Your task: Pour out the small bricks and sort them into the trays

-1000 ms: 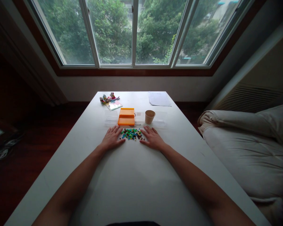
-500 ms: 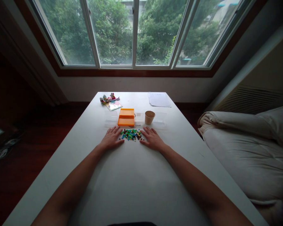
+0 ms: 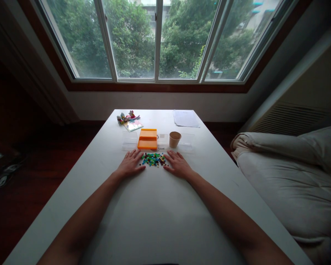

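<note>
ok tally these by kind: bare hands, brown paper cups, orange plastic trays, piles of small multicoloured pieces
Bare left hand and right hand: 2
Brown paper cup: 1
Orange plastic tray: 1
Pile of small multicoloured pieces: 1
Total: 5

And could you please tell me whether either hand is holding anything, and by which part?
Nothing is held: the left hand and right hand rest palm-down on either side of the small colourful pieces.

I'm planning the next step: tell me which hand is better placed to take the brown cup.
Probably the right hand: it lies nearer the cup, while the left hand lies left of the colourful pieces.
</note>
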The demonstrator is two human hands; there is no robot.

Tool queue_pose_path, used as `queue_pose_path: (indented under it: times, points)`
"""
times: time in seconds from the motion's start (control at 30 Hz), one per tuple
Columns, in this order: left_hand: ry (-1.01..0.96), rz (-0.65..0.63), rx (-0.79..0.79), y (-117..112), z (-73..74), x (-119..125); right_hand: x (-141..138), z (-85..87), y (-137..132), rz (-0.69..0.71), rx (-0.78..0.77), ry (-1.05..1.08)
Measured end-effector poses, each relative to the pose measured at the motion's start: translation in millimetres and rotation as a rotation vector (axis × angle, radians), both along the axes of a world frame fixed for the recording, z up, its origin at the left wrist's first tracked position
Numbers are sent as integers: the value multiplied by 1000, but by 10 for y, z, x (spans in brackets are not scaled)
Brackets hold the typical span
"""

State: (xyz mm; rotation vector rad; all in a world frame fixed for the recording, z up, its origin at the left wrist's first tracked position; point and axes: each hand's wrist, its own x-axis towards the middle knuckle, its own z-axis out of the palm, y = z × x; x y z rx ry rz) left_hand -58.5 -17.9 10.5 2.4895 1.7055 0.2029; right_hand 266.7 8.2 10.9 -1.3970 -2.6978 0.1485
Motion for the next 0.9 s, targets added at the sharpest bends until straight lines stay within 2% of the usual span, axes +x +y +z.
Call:
queue_pose_path:
  times: [0.9]
  points:
    - [-13, -6, 7, 6, 6, -50, -15, -10, 9, 0, 33, 13]
